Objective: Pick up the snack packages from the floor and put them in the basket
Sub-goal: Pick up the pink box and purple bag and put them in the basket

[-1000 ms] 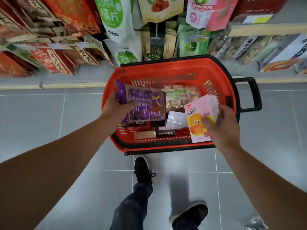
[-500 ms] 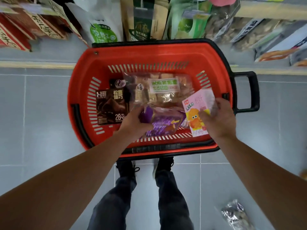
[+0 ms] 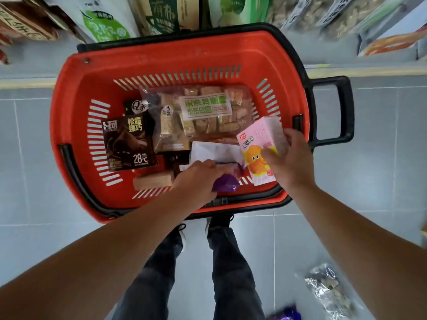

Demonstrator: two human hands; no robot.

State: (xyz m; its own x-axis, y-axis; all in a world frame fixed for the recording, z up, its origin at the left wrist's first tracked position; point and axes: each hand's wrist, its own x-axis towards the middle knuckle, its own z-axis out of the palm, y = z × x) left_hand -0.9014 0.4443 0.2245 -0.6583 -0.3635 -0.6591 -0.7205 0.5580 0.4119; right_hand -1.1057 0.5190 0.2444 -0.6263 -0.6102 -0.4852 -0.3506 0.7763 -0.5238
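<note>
Purple packet (image 3: 227,182) is gripped by the left hand (image 3: 196,179), mostly hidden; pink box (image 3: 258,148) is held by the right hand (image 3: 288,158) inside the basket (image 3: 69,112). 2 more packets get cut off bottom right.

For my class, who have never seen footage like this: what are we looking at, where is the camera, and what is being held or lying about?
The camera sits on a person's head, looking down at their own arms, legs and shoes. No machine is involved. A red basket stands on the grey tiled floor before store shelves. The left hand grips a purple package inside the basket. The right hand holds a pink box over it. Already inside lie a dark chocolate box and a clear biscuit bag. A silvery package lies on the floor at lower right.
</note>
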